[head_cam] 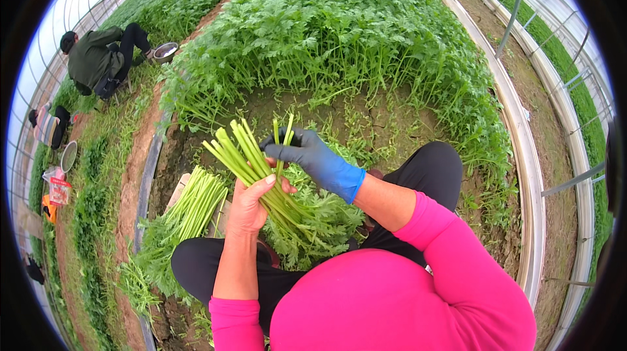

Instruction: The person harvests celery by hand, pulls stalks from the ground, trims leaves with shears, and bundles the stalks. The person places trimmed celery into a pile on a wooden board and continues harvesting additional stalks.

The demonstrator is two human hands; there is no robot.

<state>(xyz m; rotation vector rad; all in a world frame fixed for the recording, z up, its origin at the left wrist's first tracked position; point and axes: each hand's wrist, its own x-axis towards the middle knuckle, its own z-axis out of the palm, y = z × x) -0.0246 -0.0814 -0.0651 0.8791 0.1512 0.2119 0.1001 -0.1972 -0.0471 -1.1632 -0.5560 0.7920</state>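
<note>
My bare left hand [252,204] is closed around a bunch of leafy green stalks [240,155], cut ends up and leaves hanging toward my lap. The lobed leaves look like garland chrysanthemum. My right hand [313,155] wears a blue glove, darkened over the fingers. Between its thumb and fingers it pinches a few upright stalks [290,130] beside the bunch. Left of my knees, a laid pile of cut stalks [198,204] rests partly on a board [178,190], stems aligned and leaves toward me. Loose leafy greens [333,214] lie between my legs, partly hidden by the bunch.
A dense bed of standing greens [362,23] rises ahead past stubbled soil [392,116]. At left, a person in a dark jacket [98,62] sits near a metal basin [165,51]; another person [46,125] is behind. A pale ledge [514,121] and metal pipes [514,13] run along the right.
</note>
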